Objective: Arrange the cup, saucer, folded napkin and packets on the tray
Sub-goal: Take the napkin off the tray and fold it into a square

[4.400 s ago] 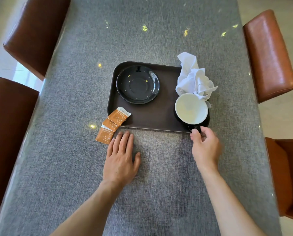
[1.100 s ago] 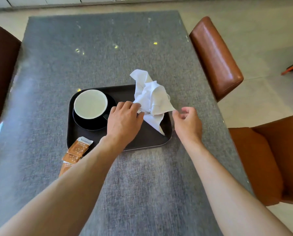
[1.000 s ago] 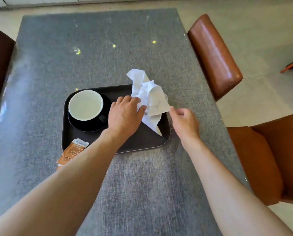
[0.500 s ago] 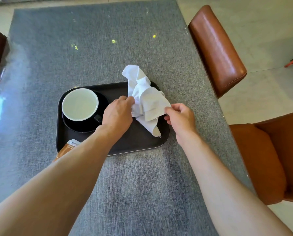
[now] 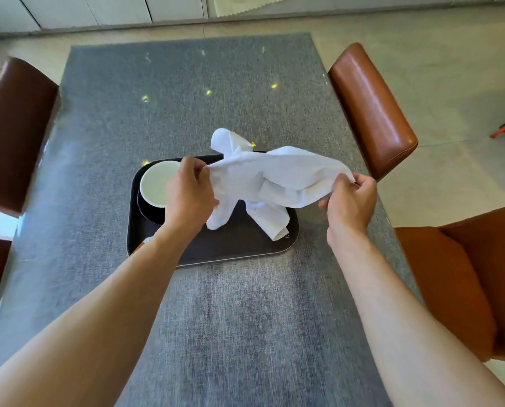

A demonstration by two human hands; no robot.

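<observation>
The left hand (image 5: 190,193) is pinching one edge of the crumpled white cloth napkin (image 5: 270,179) between thumb and fingers, and the right hand (image 5: 349,201) is pinching the opposite edge, so the cloth is hanging stretched between them in the air above the right half of the dark brown rounded rectangular tray (image 5: 239,248). Two loose ends are dangling down toward the tray floor; whether they are touching it is hard to tell.

Judging progress, the white-lined dark ceramic cup (image 5: 157,183) is already sitting on the round black saucer (image 5: 147,210) in the tray's left half, so that part is looking done. The napkin is not yet folded: it is only being spread out, and it is still needing to be squared, folded and laid down on the tray beside the cup. The packets are also looking unplaced.

Much is being hidden. The left forearm is covering the near left corner of the tray, where only a small orange and white sliver of a packet (image 5: 145,241) is peeking out at the rim, so how many packets there are, and whether they are lying on or off the tray, cannot be told. The left hand is blocking the cup's right side and its handle. The grey woven table (image 5: 245,318) is otherwise carrying nothing that is showing
</observation>
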